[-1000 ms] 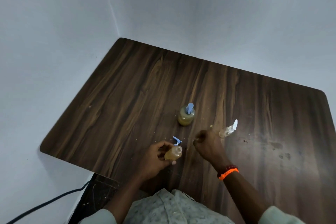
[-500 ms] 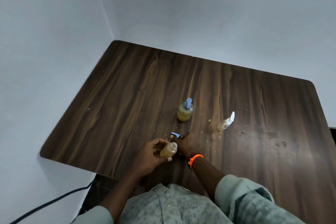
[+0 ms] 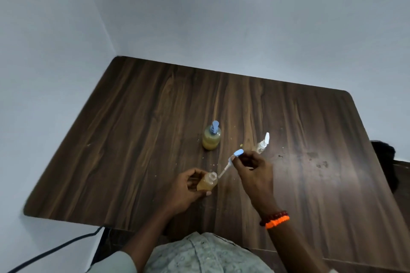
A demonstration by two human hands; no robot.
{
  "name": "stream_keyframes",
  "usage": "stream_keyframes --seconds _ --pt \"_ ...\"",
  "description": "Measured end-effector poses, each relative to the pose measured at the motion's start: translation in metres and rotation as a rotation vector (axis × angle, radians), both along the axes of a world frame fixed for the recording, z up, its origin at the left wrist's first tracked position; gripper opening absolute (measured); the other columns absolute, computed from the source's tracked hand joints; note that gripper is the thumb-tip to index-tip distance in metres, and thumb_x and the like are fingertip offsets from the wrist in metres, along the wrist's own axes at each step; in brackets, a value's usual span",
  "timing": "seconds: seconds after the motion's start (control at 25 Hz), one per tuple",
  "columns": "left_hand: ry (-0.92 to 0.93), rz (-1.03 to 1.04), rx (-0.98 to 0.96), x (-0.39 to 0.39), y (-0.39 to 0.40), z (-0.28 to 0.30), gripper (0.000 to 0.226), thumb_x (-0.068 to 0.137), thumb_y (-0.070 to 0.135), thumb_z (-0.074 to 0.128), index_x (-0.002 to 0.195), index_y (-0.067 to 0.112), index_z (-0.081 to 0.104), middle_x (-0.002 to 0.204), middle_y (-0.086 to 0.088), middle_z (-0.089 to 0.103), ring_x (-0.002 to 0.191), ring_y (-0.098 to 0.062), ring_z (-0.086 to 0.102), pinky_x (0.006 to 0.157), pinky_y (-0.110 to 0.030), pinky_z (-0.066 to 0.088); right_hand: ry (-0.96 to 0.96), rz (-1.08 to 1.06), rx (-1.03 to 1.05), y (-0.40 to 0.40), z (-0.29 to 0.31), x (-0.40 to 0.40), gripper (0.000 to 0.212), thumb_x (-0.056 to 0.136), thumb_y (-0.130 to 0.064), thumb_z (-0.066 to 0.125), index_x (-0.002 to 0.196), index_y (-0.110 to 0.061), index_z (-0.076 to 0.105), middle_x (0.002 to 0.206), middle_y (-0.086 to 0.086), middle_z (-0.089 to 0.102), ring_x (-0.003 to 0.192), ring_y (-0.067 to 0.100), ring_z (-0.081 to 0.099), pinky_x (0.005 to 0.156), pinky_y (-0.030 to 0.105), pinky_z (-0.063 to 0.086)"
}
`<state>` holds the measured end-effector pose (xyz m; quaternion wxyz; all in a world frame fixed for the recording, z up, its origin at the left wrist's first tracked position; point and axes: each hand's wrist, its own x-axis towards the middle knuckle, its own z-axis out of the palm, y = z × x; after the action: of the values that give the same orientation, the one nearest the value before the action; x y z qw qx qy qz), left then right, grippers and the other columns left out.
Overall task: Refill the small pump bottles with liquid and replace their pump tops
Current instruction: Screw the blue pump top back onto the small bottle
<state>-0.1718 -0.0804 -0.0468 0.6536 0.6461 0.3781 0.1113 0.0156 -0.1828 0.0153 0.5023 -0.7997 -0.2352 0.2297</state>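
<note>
Gripping the small open bottle (image 3: 208,182) of amber liquid, the left hand (image 3: 188,190) holds it just above the bench (image 3: 137,139). The right hand (image 3: 253,173) pinches the blue pump top (image 3: 238,152), its dip tube slanting down to beside the bottle neck. Farther back stand a larger pump bottle (image 3: 211,137) and, well apart, a clear white-topped bottle (image 3: 263,145).

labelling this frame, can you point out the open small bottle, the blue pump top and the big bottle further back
open small bottle (image 3: 208,182), head view, on its amber body below the neck
blue pump top (image 3: 238,152), head view, on its blue head
big bottle (image 3: 211,138), head view, on its yellow body
</note>
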Motion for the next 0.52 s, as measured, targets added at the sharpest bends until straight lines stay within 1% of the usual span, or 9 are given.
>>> stream_keyframes --seconds 0.08,0.2,0.28,0.44,0.52 --pt "-0.013 -0.027 -0.022 0.01 -0.002 0.001 0.047 0.074 0.005 0.091 0.115 0.016 0.073 0.115 0.004 0.08 0.109 -0.01 0.075 0.093 -0.028 0.062 -0.041 -0.038 0.123 -0.021 0.023 0.003 0.013 0.089 -0.021 0.084 0.101 -0.021 0.08 0.089 -0.002 0.081 0.084 0.014 0.078 0.069 0.029 0.064" --pt "-0.023 -0.078 -0.014 0.021 -0.005 0.001 0.046 0.074 0.001 0.091 0.114 0.013 0.073 0.115 0.0 0.08 0.108 -0.013 0.076 0.09 -0.027 0.063 -0.089 -0.057 0.236 -0.038 0.046 -0.003 0.014 0.088 -0.02 0.086 0.099 -0.025 0.08 0.091 -0.003 0.081 0.082 0.019 0.078 0.069 0.035 0.064" --pt "-0.031 -0.094 -0.003 0.025 -0.005 0.002 0.046 0.073 0.0 0.091 0.113 0.011 0.073 0.115 -0.001 0.08 0.106 -0.014 0.076 0.089 -0.024 0.062 -0.136 -0.026 0.24 -0.039 0.051 -0.009 0.014 0.088 -0.018 0.086 0.099 -0.023 0.08 0.089 -0.004 0.08 0.081 0.018 0.077 0.067 0.032 0.063" --pt "-0.057 -0.142 0.015 0.03 -0.004 0.003 0.045 0.074 0.005 0.091 0.113 0.016 0.073 0.115 0.003 0.08 0.106 -0.01 0.076 0.093 -0.027 0.062 -0.225 0.022 0.189 -0.038 0.046 -0.014 0.02 0.088 -0.006 0.084 0.103 -0.018 0.079 0.092 -0.005 0.078 0.086 0.016 0.074 0.067 0.027 0.061" --pt "-0.059 -0.142 0.027 0.031 -0.003 0.004 0.045 0.074 0.006 0.092 0.113 0.017 0.073 0.115 0.004 0.079 0.107 -0.008 0.075 0.09 -0.024 0.062 -0.251 0.047 0.167 -0.039 0.042 -0.013 0.021 0.088 -0.007 0.084 0.105 -0.017 0.079 0.094 -0.006 0.078 0.088 0.014 0.074 0.068 0.024 0.06"
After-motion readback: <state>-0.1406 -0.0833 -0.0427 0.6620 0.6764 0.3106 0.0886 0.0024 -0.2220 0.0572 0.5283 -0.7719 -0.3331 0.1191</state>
